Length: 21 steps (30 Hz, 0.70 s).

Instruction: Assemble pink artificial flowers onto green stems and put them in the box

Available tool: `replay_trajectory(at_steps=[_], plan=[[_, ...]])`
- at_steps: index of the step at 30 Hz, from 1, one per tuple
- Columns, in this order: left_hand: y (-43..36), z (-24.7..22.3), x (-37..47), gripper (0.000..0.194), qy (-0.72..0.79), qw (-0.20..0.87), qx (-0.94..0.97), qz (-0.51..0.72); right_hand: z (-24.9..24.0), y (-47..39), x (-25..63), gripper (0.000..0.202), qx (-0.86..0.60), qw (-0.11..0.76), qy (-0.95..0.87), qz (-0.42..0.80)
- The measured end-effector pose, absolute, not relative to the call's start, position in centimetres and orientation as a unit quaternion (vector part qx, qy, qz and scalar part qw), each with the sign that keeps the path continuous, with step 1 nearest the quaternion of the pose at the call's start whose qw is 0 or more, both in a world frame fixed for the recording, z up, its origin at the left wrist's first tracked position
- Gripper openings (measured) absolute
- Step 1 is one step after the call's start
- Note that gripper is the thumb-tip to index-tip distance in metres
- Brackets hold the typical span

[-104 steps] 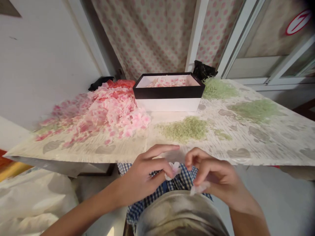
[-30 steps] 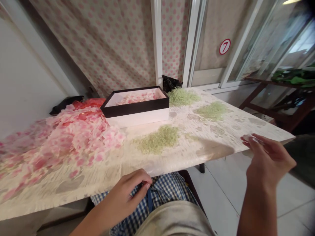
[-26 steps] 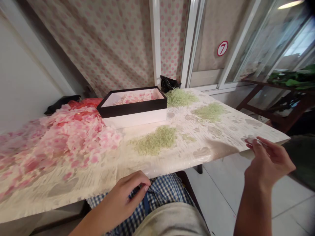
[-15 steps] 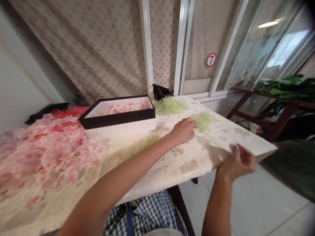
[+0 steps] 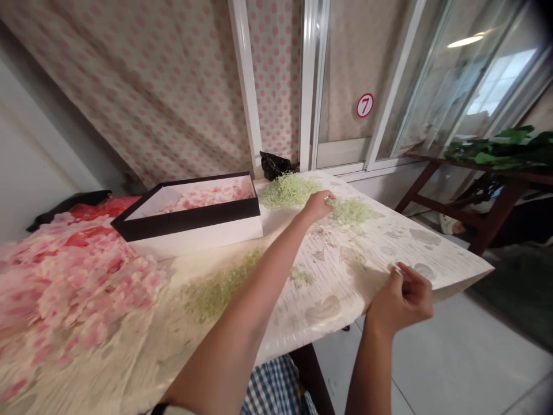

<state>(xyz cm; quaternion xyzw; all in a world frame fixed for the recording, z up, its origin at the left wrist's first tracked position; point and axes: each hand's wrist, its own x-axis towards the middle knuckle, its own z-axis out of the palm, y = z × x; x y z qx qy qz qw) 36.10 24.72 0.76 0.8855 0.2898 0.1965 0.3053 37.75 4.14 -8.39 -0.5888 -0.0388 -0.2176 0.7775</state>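
Observation:
My left hand (image 5: 318,207) reaches across the table to the left side of a small pile of pale green plastic sprigs (image 5: 352,212). Its fingers are closed at the pile; what is between them is too small to make out. Over the table's front right edge, my right hand (image 5: 401,300) is held in a pinch, thumb against forefinger. Something tiny and whitish shows at its fingertips, its kind unclear. A bigger heap of green sprigs (image 5: 290,190) lies behind my left hand. More sprigs (image 5: 220,288) are spread left of my left forearm, and a few loose ones (image 5: 302,276) lie to its right.
A white box with a black rim (image 5: 203,230) holds pink petals (image 5: 211,196). Left of it is a large mound of pink artificial petals (image 5: 86,282). The patterned tablecloth (image 5: 328,311) covers the table. A black plastic bag (image 5: 276,165) sits at the back.
My left hand has moved a little farther back along the small green pile. My right hand keeps its pinch near the table edge. The camera view has shifted slightly.

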Motion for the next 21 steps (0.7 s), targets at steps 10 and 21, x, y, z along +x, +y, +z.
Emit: replay_trajectory(at_steps=[10,21], plan=[[27.0,3.7,34.5,0.027,0.27,0.395,0.838,0.261,-8.2,4.1,37.6,0.011,-0.584,0.779,-0.047,-0.226],[25.7,3.3,35.5,0.026,0.257,0.301,0.862,0.316,-8.7,4.2,38.0,0.013,-0.59,0.771,-0.045,-0.238]])
